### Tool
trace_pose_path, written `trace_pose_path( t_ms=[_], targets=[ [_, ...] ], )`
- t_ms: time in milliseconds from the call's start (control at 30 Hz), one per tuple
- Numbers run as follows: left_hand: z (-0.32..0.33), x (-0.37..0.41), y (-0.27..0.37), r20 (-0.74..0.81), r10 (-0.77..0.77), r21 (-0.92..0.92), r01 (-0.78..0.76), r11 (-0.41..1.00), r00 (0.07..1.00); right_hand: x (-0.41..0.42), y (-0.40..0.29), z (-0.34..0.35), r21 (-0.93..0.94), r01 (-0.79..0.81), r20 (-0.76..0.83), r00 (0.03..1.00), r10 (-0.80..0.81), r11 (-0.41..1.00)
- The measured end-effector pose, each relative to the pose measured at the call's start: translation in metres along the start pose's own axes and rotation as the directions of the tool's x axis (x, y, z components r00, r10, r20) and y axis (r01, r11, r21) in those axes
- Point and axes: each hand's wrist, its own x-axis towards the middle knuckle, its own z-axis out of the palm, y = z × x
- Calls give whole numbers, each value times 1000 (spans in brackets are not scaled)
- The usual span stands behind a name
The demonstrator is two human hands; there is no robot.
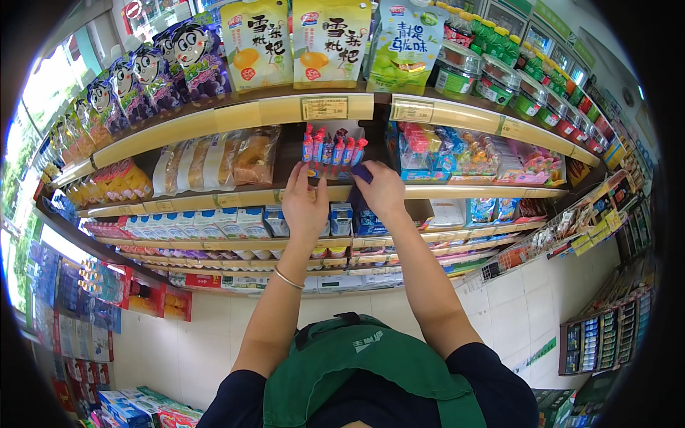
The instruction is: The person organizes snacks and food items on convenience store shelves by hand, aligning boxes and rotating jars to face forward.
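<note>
Twist-wrapped candies (336,148) in pink, blue and purple stand in a small display box (354,130) on the second shelf. My left hand (304,203) is at the front left corner of this box, thumb and fingers apart. Whether its fingertips press on the box cannot be made out. A dark purple cloth (362,173) is in my right hand (384,190), at the box's front right corner. Part of the cloth hangs over the yellow shelf edge (428,191) below.
Snack pouches (329,45) and lidded tubs (455,72) line the shelf above. Packaged bread (219,160) sits left of the candy box, boxed sweets (423,155) right. Milk cartons (206,223) fill the shelf below. A wire rack (514,257) juts out at right above the tiled floor (519,305).
</note>
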Motion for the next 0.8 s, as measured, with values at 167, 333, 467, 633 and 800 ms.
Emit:
trace_pose_path(
  t_ms=[167,333,467,633,800],
  targets=[
    [9,4,-16,-1,-57,61,57,997,998,-2,6,6,-4,68,-2,998,-68,998],
    [11,3,-16,6,-33,134,32,990,999,0,8,12,-63,104,-8,994,-105,993],
    [14,6,-23,-45,88,155,-80,985,995,4,7,8,-79,137,-3,990,-138,987],
    [12,8,-3,-46,62,89,-58,994,997,7,8,2,-81,139,-15,990,-141,987],
    [15,4,2,6,-43,25,43,999,999,15,4,-10,-85,136,-25,990,-139,987]
  ],
)
